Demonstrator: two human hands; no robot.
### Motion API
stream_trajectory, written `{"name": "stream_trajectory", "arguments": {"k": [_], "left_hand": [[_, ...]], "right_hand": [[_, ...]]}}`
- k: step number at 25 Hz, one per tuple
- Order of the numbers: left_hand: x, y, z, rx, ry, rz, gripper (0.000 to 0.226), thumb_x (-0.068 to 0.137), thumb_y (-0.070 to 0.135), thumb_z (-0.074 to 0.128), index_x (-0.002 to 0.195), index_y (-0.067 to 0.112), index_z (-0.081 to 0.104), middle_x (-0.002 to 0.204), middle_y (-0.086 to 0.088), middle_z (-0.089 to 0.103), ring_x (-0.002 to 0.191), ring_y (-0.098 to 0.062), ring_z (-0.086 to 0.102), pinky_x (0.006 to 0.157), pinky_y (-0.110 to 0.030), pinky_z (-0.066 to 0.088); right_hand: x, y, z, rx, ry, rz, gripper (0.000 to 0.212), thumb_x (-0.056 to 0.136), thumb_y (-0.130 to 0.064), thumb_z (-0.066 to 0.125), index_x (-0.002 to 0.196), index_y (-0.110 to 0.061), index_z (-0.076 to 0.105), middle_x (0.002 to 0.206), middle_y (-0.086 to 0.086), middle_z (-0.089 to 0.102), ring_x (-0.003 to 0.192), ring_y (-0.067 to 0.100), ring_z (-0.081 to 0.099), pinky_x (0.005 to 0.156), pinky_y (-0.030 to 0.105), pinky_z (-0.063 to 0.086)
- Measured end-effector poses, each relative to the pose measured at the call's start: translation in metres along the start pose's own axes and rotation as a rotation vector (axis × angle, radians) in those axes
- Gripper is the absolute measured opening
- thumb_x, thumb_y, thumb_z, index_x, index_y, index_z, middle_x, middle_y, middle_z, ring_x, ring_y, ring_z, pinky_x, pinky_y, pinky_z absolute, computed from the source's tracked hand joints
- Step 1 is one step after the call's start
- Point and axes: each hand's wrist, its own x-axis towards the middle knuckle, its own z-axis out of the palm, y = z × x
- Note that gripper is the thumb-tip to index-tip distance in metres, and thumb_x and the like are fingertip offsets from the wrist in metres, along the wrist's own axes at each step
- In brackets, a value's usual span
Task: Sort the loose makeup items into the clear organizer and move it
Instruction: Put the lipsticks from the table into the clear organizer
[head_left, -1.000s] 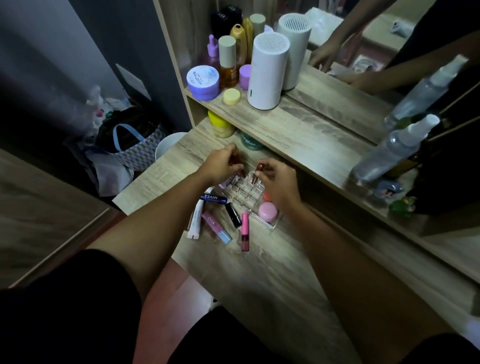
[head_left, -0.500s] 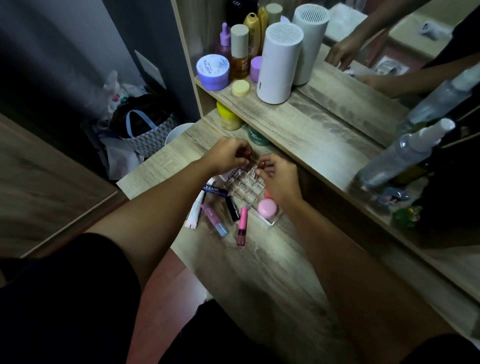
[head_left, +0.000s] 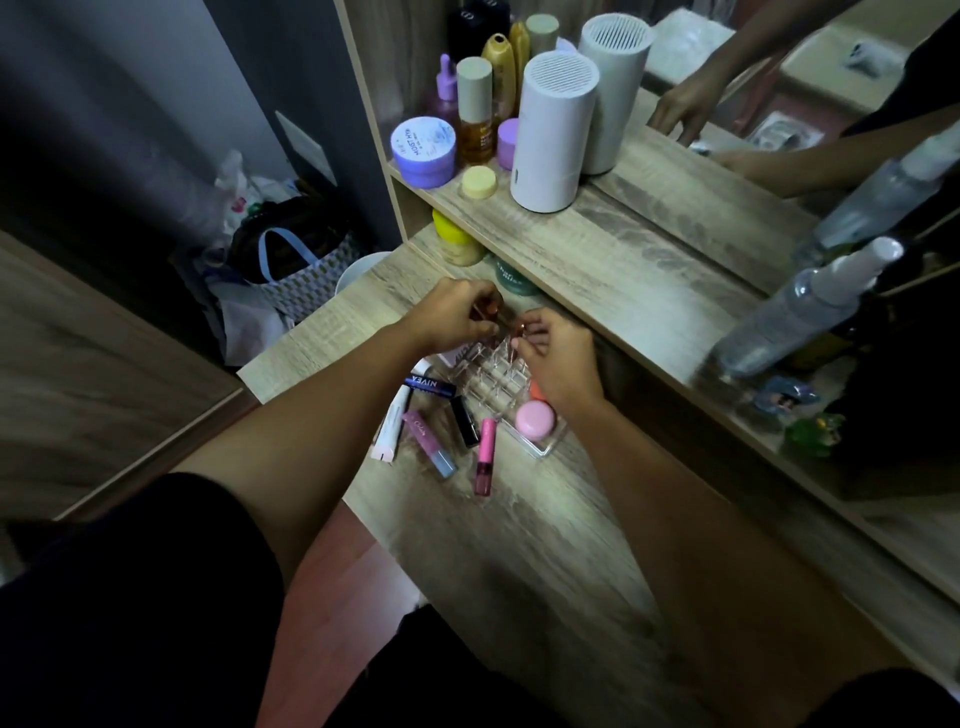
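A clear gridded organizer (head_left: 493, 376) lies on the wooden desk (head_left: 519, 545), with a round pink compact (head_left: 536, 420) and an orange item (head_left: 536, 391) at its near end. My left hand (head_left: 454, 314) is above its far end, fingers closed on a small reddish-brown lipstick (head_left: 489, 310). My right hand (head_left: 558, 358) rests over the organizer's far right side, its fingertips pinching a small reddish item (head_left: 519, 327). Loose on the desk to the left lie a white tube (head_left: 392, 423), a dark Nivea stick (head_left: 431, 385), a purple tube (head_left: 430, 441), a black lipstick (head_left: 464, 420) and a pink lip gloss (head_left: 485, 454).
A raised shelf (head_left: 597, 249) runs just behind the organizer, carrying a white cylinder (head_left: 553, 130), a lilac jar (head_left: 423, 150), bottles and two spray bottles (head_left: 800, 317). A yellow jar (head_left: 457, 241) and a green jar (head_left: 514, 278) sit under it. Bags (head_left: 291, 265) stand on the floor at left.
Both hands stayed at the organizer's far end, the left one lifting slightly with the lipstick. The camera view shifted a little; the loose items have not moved.
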Motion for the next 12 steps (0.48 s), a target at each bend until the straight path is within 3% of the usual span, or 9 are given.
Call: {"name": "stream_trajectory", "arguments": {"k": [6,9,12], "left_hand": [[-0.002,-0.002,-0.003,0.006,0.004,0.002,0.028,0.077,0.013,0.071,0.102,0.005,0.062,0.099,-0.014,0.071,0.087,-0.021,0.066,0.075,-0.020,0.042],[-0.006,-0.003,-0.010,0.008,-0.013,-0.006,0.033,0.075,0.013,0.073,0.106,0.006,0.062,0.103,-0.012,0.071,0.083,-0.015,0.062,0.077,-0.020,0.043],[-0.016,-0.009,-0.022,0.031,-0.026,-0.001,0.039,0.074,0.013,0.073,0.110,0.007,0.061,0.107,-0.012,0.070,0.086,-0.021,0.067,0.077,-0.022,0.043]], "right_hand": [[-0.001,-0.003,-0.001,0.018,-0.011,0.024,0.034,0.080,-0.001,0.070,0.112,-0.006,0.062,0.096,0.011,0.069,0.088,0.021,0.068,0.087,0.037,0.058],[-0.008,-0.007,-0.004,0.025,0.017,0.053,0.041,0.079,-0.002,0.073,0.117,-0.005,0.059,0.102,0.011,0.068,0.093,0.019,0.067,0.087,0.033,0.058],[-0.022,-0.013,-0.007,0.027,0.102,0.046,0.047,0.076,-0.005,0.075,0.119,-0.007,0.056,0.104,0.005,0.062,0.090,0.012,0.061,0.079,0.021,0.055]]}}
